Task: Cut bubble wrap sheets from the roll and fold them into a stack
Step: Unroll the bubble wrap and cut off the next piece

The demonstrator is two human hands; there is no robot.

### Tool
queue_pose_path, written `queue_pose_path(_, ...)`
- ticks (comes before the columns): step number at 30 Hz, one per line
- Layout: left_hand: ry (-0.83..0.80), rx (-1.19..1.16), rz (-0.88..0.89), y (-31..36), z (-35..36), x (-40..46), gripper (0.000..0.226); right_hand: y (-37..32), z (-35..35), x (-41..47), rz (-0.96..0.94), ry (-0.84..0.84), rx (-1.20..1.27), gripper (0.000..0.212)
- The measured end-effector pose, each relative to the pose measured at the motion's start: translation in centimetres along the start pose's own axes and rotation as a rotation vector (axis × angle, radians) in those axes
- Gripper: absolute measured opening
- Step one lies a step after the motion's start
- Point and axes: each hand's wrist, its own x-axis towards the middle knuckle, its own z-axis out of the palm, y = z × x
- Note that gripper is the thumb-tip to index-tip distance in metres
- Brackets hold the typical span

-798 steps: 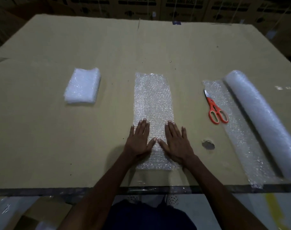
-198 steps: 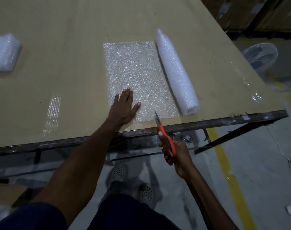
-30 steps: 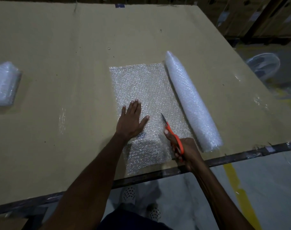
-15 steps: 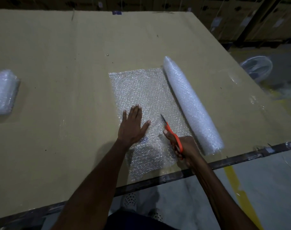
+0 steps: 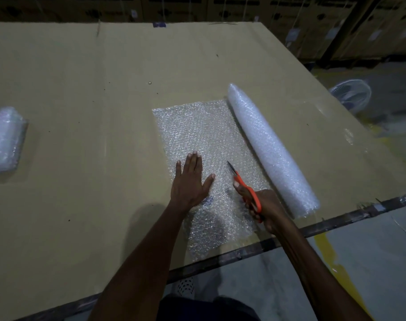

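Observation:
A bubble wrap roll (image 5: pixel 270 149) lies diagonally on the cardboard-covered table (image 5: pixel 93 89). An unrolled sheet (image 5: pixel 197 130) spreads flat to the roll's left and reaches the table's near edge. My left hand (image 5: pixel 191 181) presses flat on the sheet, fingers straight and spread. My right hand (image 5: pixel 264 208) grips orange-handled scissors (image 5: pixel 243 186); their blades point up the sheet, partway along it, a little left of the roll. A stack of folded bubble wrap (image 5: pixel 4 139) sits at the far left edge of the view.
The table's dark metal edge (image 5: pixel 336 224) runs diagonally below the hands, with concrete floor beyond it. A floor fan (image 5: pixel 352 96) stands off the table's right side. Cardboard boxes (image 5: pixel 197 8) line the back. A yellow floor line (image 5: pixel 331 258) shows at lower right.
The scissors have crept a little farther up the sheet in my right hand. My left hand stays pressed flat on the sheet. The view has shifted slightly.

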Motion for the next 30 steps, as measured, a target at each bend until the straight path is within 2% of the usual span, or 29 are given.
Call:
queue_pose_path(23, -0.017, 0.035, -0.017, 0.3, -0.3, -0.1, 0.077, -1.9, 0.3, 3.4, -0.043, -0.08, 0.008, 0.055)
queue_pose_path(30, -0.067, -0.015, -0.03, -0.2, -0.7, 0.3, 0.09, -1.9, -0.5, 3.7, -0.039, -0.138, 0.04, 0.052)
